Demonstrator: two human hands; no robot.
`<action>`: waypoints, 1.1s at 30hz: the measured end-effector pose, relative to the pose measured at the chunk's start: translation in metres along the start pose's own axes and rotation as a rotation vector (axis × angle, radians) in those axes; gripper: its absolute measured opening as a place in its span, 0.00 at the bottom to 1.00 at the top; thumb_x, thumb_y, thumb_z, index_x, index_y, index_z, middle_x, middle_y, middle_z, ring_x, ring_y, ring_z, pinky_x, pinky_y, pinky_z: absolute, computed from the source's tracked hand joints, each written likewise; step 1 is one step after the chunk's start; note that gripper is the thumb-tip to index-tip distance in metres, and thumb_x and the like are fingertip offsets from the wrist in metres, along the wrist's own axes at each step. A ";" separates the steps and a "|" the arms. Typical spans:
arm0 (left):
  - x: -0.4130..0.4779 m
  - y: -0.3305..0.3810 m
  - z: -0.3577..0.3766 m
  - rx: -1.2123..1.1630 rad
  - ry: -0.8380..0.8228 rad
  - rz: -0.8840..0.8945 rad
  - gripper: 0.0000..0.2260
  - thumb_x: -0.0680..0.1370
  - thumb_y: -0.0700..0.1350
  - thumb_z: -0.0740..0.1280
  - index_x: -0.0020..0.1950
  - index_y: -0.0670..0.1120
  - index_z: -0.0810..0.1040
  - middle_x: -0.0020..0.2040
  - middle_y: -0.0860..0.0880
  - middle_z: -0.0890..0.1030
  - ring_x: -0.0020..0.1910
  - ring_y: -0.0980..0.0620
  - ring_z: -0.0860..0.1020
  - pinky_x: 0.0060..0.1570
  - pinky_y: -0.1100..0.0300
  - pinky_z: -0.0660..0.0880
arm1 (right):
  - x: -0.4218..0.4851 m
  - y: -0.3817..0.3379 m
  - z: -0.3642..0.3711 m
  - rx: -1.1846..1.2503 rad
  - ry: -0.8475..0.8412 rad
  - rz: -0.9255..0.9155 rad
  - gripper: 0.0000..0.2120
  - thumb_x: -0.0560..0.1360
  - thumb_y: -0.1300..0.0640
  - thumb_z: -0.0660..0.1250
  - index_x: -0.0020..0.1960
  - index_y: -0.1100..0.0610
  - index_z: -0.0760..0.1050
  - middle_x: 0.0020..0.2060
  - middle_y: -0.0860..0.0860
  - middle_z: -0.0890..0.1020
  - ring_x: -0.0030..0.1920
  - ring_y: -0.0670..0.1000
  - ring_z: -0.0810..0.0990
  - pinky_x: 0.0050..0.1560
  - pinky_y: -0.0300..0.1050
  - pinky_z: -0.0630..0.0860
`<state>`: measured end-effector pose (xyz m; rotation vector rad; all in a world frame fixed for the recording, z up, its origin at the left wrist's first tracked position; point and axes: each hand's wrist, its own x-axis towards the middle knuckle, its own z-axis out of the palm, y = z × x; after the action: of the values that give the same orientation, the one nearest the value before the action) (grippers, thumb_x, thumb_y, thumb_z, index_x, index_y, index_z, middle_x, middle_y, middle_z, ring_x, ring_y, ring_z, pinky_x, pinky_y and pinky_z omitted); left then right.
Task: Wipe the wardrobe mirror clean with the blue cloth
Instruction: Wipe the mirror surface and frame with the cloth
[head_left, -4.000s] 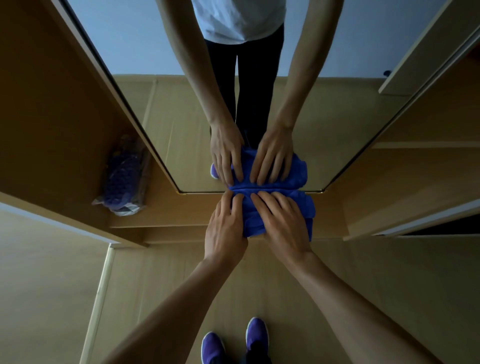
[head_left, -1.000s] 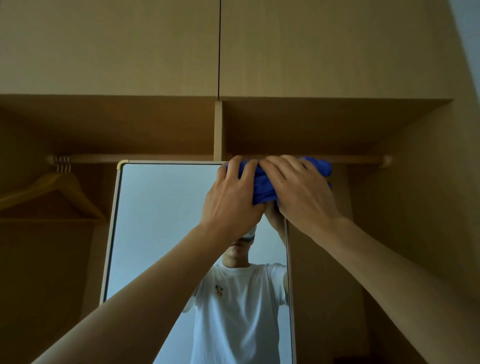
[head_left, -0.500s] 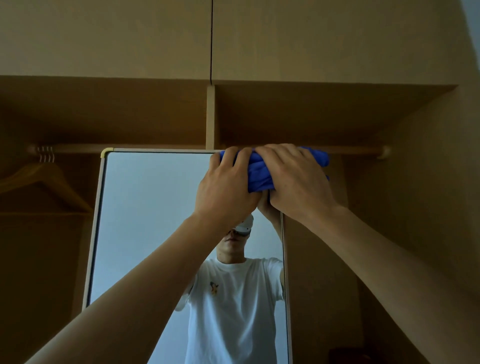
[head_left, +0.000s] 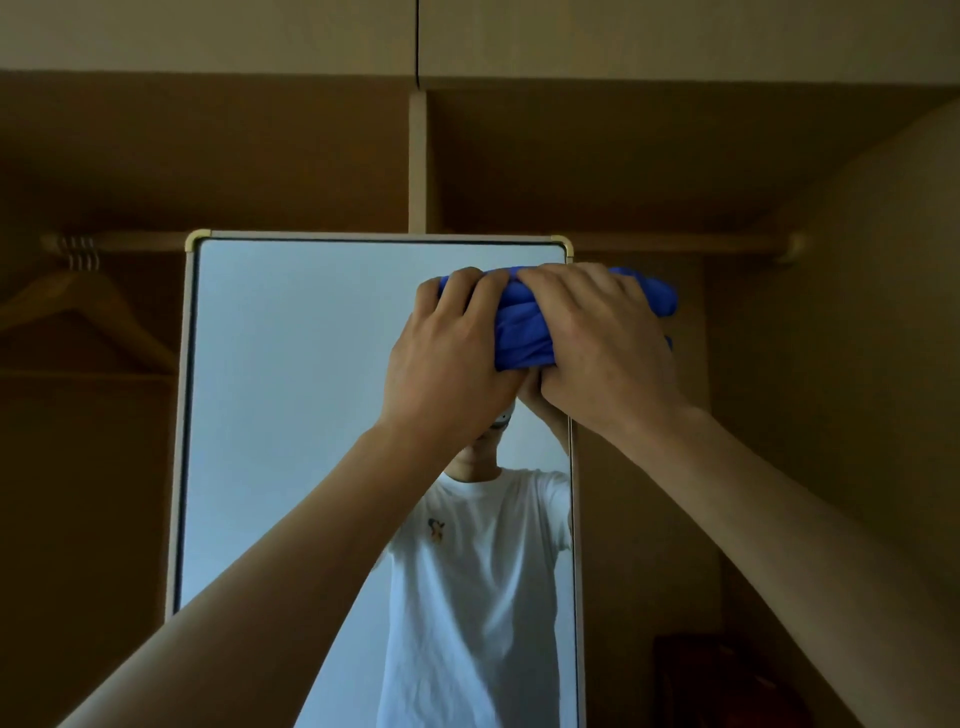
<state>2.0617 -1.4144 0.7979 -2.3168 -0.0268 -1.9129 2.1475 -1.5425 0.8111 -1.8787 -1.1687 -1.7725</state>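
Up at the mirror's top right corner, I've got both hands on the blue cloth: left hand and right hand side by side, fingers curled over the top of the bunched wad and gripping it, pressed to the glass just below the frame's top edge. Cloth's right end sticks out past the mirror's right edge. Both forearms reach up from the bottom corners of the view. Mirror has a pale frame with yellowish corner caps; the glass reflects a white T-shirt and raised arms. Behind it, the wooden wardrobe is open: hanging rail runs level with the mirror top, a wooden hanger hangs far left, and a vertical divider stands above the mirror. Lighting is dim.
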 end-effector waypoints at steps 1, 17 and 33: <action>-0.005 0.000 0.001 0.000 0.000 0.002 0.28 0.73 0.50 0.72 0.72 0.47 0.72 0.67 0.49 0.75 0.66 0.45 0.71 0.56 0.52 0.75 | -0.005 -0.002 0.001 -0.003 -0.006 -0.001 0.29 0.70 0.58 0.70 0.70 0.57 0.71 0.63 0.53 0.79 0.65 0.55 0.75 0.67 0.53 0.68; -0.104 0.008 0.010 -0.033 -0.064 0.000 0.26 0.73 0.46 0.75 0.70 0.41 0.76 0.67 0.43 0.77 0.65 0.38 0.74 0.60 0.46 0.77 | -0.099 -0.032 0.013 0.042 -0.075 -0.005 0.26 0.73 0.55 0.68 0.69 0.60 0.72 0.64 0.56 0.79 0.65 0.58 0.76 0.68 0.56 0.69; -0.206 0.021 0.014 -0.063 -0.230 -0.096 0.29 0.74 0.50 0.75 0.72 0.40 0.74 0.72 0.41 0.73 0.73 0.36 0.69 0.67 0.42 0.72 | -0.193 -0.065 0.025 0.056 -0.145 -0.009 0.26 0.72 0.59 0.67 0.69 0.61 0.72 0.65 0.56 0.78 0.67 0.58 0.74 0.68 0.54 0.68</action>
<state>2.0382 -1.4181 0.5921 -2.6110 -0.1041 -1.6998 2.1363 -1.5508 0.6068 -2.0006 -1.2644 -1.6133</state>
